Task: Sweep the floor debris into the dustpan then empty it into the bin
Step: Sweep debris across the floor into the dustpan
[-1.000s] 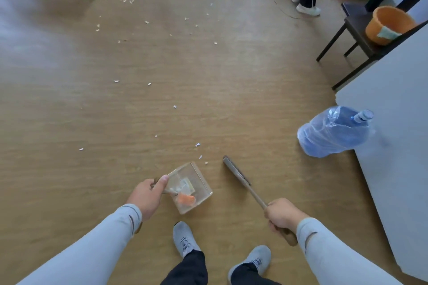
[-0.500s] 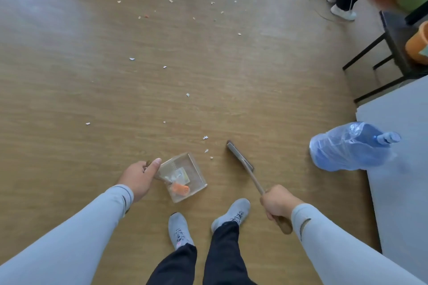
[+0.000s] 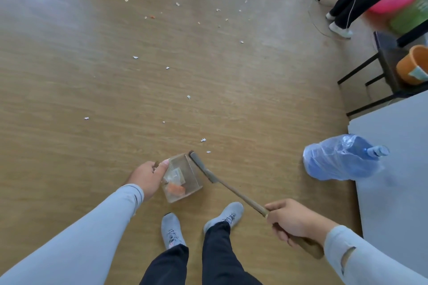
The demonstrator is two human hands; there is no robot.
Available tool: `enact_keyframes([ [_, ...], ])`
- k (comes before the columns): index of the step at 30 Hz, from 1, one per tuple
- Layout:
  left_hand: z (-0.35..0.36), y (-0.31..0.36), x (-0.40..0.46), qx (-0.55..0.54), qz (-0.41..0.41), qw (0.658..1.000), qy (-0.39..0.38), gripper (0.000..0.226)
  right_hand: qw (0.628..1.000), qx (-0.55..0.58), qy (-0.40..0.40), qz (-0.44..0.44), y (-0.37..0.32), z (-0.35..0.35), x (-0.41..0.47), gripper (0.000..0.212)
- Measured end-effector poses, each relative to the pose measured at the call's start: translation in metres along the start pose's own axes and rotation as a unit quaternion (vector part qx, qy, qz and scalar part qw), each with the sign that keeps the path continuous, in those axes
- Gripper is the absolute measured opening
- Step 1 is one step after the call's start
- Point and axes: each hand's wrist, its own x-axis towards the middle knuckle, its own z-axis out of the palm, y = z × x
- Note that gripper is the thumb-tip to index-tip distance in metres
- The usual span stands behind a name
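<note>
Mostly hidden: my left hand (image 3: 148, 177) covers the dustpan's handle, fingers wrapped round it.
Hard to make out: pale and orange scraps inside the dustpan (image 3: 183, 178).
Dustpan: clear plastic, on the floor (image 3: 69, 76) before my shoes.
Brush (image 3: 203, 169): head touching the dustpan's far edge; my right hand (image 3: 294, 222) grips its wooden handle.
Debris (image 3: 203, 140): white bits scattered beyond.

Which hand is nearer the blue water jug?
Right. The right hand grips the brush handle just left of and below the blue water jug; the left hand holds the dustpan well across the floor.
</note>
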Motion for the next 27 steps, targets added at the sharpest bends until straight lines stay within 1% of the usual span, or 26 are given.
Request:
enact_keyframes([
  [3,-0.001,-0.001,0.003,-0.002,0.002,1.0,0.001,0.076,0.999,0.003,0.049,-0.018,-0.013,0.009,0.01,0.038],
  [6,-0.001,-0.003,0.005,-0.004,0.005,1.0,0.007,0.077,0.997,-0.011,0.072,-0.014,-0.028,0.009,0.021,0.035],
  [9,0.003,-0.004,0.007,0.0,0.006,1.0,0.013,0.074,0.997,0.009,0.073,0.004,-0.031,-0.006,0.022,0.037],
  [11,0.004,-0.003,0.009,0.008,0.007,1.0,0.015,0.073,0.997,0.015,0.075,0.009,-0.028,-0.016,0.014,0.034],
  [19,0.001,-0.003,0.011,0.004,0.013,1.0,0.009,0.068,0.994,-0.094,0.061,-0.005,-0.031,-0.023,-0.004,0.044],
  [22,0.0,-0.003,0.012,0.007,0.011,1.0,0.012,0.066,0.991,-0.117,0.06,-0.003,-0.034,-0.031,-0.009,0.043],
  [24,-0.001,-0.002,0.012,0.009,0.012,1.0,0.01,0.065,0.993,-0.098,0.067,-0.003,-0.032,-0.033,-0.008,0.043],
  [27,-0.001,-0.002,0.011,0.009,0.018,1.0,0.005,0.062,0.994,-0.06,0.088,-0.01,-0.025,-0.027,-0.002,0.049],
])
